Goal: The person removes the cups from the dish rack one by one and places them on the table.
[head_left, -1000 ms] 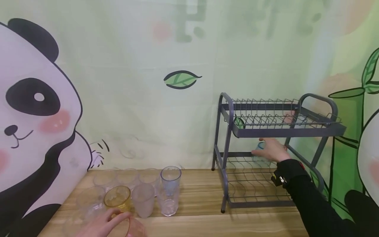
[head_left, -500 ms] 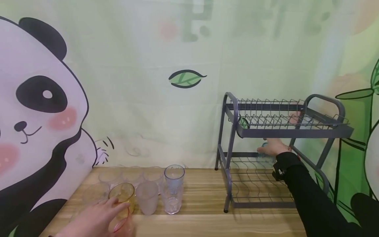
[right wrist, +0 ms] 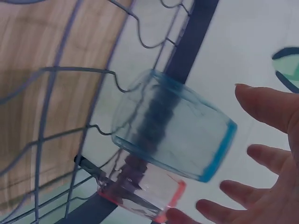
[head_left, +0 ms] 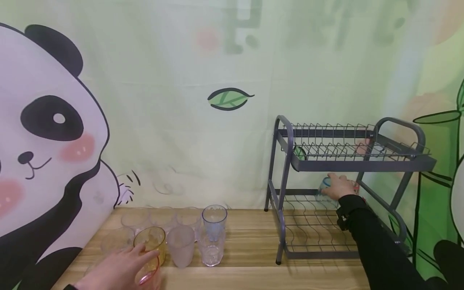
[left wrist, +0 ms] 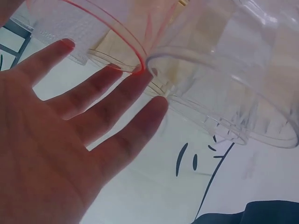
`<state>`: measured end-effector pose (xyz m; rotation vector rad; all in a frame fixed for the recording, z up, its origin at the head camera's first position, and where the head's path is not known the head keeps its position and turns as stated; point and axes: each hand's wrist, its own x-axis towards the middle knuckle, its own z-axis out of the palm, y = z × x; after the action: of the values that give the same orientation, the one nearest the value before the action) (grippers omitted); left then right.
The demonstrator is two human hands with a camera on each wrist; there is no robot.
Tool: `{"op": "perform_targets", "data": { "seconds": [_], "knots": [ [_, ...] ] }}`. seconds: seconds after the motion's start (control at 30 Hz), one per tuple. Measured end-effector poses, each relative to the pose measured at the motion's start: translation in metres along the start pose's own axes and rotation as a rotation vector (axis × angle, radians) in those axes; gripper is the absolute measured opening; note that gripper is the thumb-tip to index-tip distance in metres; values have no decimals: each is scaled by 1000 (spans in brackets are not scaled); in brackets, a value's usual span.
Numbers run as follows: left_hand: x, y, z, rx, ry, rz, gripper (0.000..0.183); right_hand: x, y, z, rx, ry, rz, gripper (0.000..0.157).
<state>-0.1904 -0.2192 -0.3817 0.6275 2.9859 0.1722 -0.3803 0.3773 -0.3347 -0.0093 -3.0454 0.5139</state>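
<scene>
In the head view, my left hand (head_left: pixel 116 266) is over a red-rimmed clear glass (head_left: pixel 154 278) at the table's front left. The left wrist view shows its fingers (left wrist: pixel 126 135) fairly straight and spread, fingertips by the rims of that red glass and a clear glass (left wrist: pixel 229 88); contact is hard to tell. My right hand (head_left: pixel 340 187) reaches into the rack's lower tier, beside a blue-tinted glass (head_left: pixel 322 193). In the right wrist view, the right fingers (right wrist: pixel 266 158) are spread, and a gap separates them from the blue glass (right wrist: pixel 187 135). A red-rimmed glass (right wrist: pixel 145 186) stands behind it.
A two-tier dark metal dish rack (head_left: pixel 348 166) stands at the right. On the wooden table (head_left: pixel 246 241) are a yellow glass (head_left: pixel 161 241), a frosted glass (head_left: pixel 181 247), a clear tumbler (head_left: pixel 211 253), a blue-rimmed glass (head_left: pixel 214 217) and several clear ones. A panda-printed cloth (head_left: pixel 163 121) hangs behind.
The left hand has moved farther over the glasses, and the red-rimmed glass sits more to the left against the yellow one. The right hand stays by the blue glass. The head view has shifted slightly.
</scene>
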Motion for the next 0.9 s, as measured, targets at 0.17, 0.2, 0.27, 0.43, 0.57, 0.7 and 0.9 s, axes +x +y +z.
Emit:
{"op": "perform_targets", "data": {
  "seconds": [0.17, 0.2, 0.27, 0.43, 0.57, 0.7, 0.9],
  "knots": [
    [-1, 1, -3, -1, -18, -35, 69, 4, -2, 12, 47, 30, 7, 75],
    [-1, 1, -4, -1, -23, -41, 68, 5, -2, 14, 55, 37, 9, 75],
    [-1, 2, -4, 3, -21, -43, 65, 6, -2, 18, 60, 55, 12, 76],
    [-1, 6, -4, 11, -27, -65, 63, 10, -1, 22, 69, 80, 46, 76],
    [-2, 8, -3, 18, -44, -89, 67, 13, 2, 25, 80, 100, 53, 76],
    [-5, 8, -3, 52, -6, -69, 75, 14, 6, 29, 101, 108, 25, 76],
    [-9, 7, -2, 93, 63, -28, 87, 16, 11, 38, 100, 149, 23, 76]
  ]
}}
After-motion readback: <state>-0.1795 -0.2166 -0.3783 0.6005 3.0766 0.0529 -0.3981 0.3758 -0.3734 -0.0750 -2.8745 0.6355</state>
